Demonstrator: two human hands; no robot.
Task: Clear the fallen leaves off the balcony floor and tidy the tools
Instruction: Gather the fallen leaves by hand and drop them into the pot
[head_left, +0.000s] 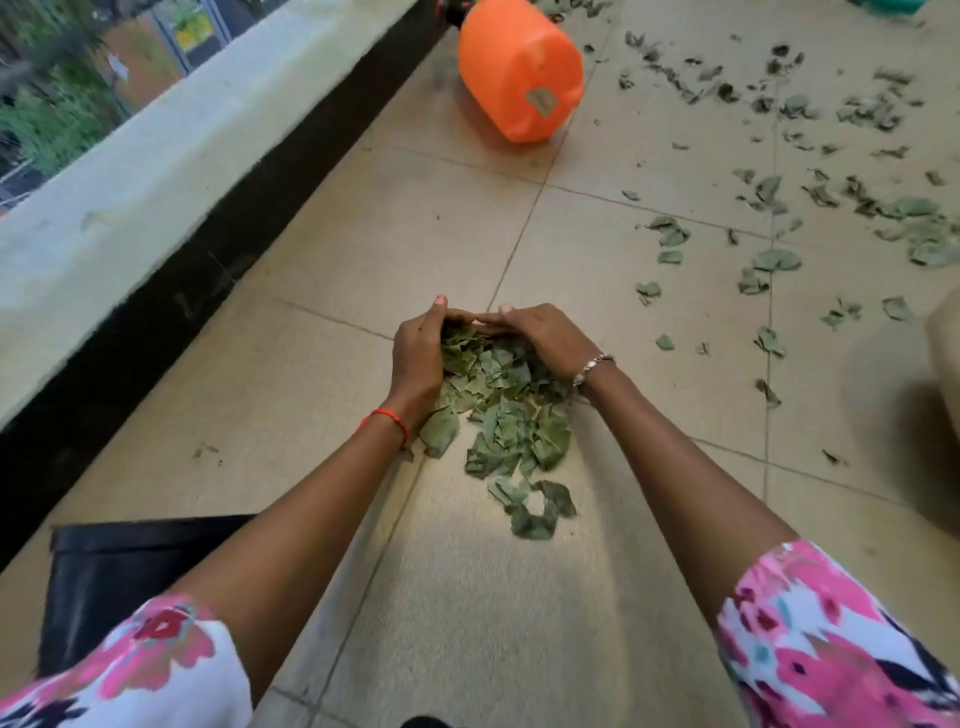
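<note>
A pile of green leaf pieces (506, 410) lies on the beige tiled floor (447, 234) in the middle of the view. My left hand (418, 358) stands on edge against the pile's left side, fingers fairly straight. My right hand (540, 335) cups the pile's far right side, its fingertips meeting those of the left hand at the far end. Both hands press against the leaves and enclose them. A few leaf pieces (535, 512) trail toward me from the pile.
Scattered leaves (769, 260) cover the floor to the right and far right. An orange plastic container (519, 70) lies on its side ahead. A low parapet wall (156, 171) with a black base runs along the left. A black flat object (119, 577) lies at lower left.
</note>
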